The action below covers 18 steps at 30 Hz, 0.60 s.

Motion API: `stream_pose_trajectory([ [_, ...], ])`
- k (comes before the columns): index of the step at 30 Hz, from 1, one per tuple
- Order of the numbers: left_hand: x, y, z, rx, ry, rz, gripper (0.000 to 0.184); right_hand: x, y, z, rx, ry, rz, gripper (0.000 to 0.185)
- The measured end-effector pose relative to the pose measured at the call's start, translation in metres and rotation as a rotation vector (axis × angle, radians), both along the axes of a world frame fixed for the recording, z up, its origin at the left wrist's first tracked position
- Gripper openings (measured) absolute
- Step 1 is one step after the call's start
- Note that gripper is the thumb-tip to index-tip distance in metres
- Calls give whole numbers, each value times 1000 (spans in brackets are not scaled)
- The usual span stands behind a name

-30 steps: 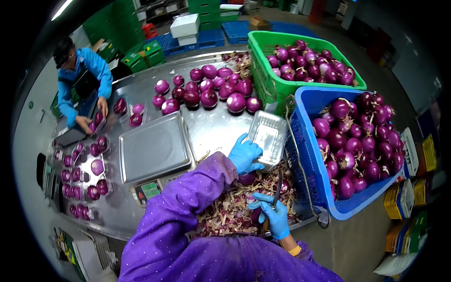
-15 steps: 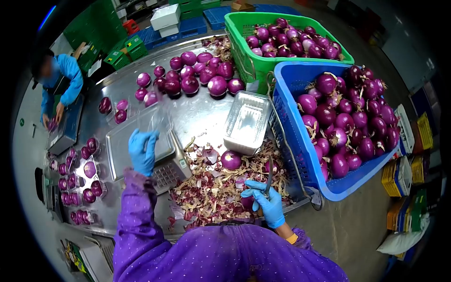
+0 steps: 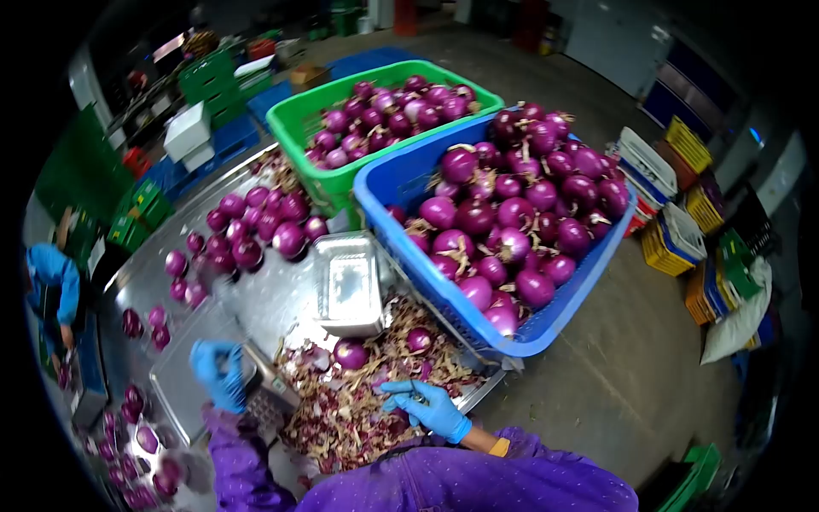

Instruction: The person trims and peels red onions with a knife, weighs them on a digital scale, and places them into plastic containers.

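My left hand (image 3: 220, 374), in a blue glove, hovers at the scale (image 3: 271, 386) with fingers curved and apart; motion smears it and nothing shows between them. My right hand (image 3: 433, 411), also gloved, is closed around a knife (image 3: 417, 393) whose short dark blade is only partly visible. It is over a heap of onion skins (image 3: 350, 414). Two red onions, one nearer (image 3: 350, 353) and one farther (image 3: 419, 340), lie on the skins beyond the right hand. Behind them stands a clear plastic tray stack (image 3: 351, 286).
A blue basket (image 3: 546, 337) and a green basket (image 3: 294, 141) hold many red onions. Loose onions (image 3: 247, 253) sit on the metal table (image 3: 128, 282); packed onions (image 3: 147, 439) lie at left. A co-worker (image 3: 55, 277) stands at far left. Stacked crates (image 3: 674, 243) are at right.
The view has swung right, shifting the table leftward. My left hand has curled its fingers and drawn back toward me over the scale. My right hand keeps the knife, its blade now less visible.
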<state>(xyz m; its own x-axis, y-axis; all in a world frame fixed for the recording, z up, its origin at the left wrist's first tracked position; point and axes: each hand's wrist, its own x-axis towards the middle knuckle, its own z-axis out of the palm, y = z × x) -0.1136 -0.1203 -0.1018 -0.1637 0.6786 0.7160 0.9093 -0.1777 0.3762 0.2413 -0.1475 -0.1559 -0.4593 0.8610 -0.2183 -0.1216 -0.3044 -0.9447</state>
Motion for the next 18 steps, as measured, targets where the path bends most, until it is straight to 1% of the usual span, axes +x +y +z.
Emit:
stream_pose_trajectory([
  [1,-23,-11,-14,-34,-35,70,14,2,-1,-7,-4,-17,-3,34],
  [3,-59,-41,-41,-101,23,336,17,2,-1,-3,-14,-17,-9,33],
  [4,-75,-56,-56,-179,140,387,20,5,0,-11,-53,-30,62,32],
  [5,-90,-69,-70,-254,261,435,24,4,2,-7,-55,-86,108,31],
  [6,-106,-88,-85,-413,253,431,23,1,2,-10,28,-42,106,31],
  [7,-115,-94,-92,-568,246,425,27,-2,1,-16,116,-1,103,31],
  [9,-96,-81,-75,-517,236,424,44,-9,-1,-38,150,91,92,32],
  [11,-72,-60,-42,-419,147,284,61,-10,0,-47,106,55,132,32],
  [13,-28,-2,20,-292,-21,-3,75,-8,2,-53,85,61,138,31],
  [15,57,64,81,-253,-301,-336,70,3,5,-65,242,-107,180,34],
  [16,105,91,107,-335,-314,-483,70,7,5,-85,362,-235,212,39],
  [17,151,114,132,-415,-323,-629,69,18,7,-73,344,-303,272,39],
  [18,191,141,138,-472,-317,-806,70,24,5,-82,402,-313,248,39],
])
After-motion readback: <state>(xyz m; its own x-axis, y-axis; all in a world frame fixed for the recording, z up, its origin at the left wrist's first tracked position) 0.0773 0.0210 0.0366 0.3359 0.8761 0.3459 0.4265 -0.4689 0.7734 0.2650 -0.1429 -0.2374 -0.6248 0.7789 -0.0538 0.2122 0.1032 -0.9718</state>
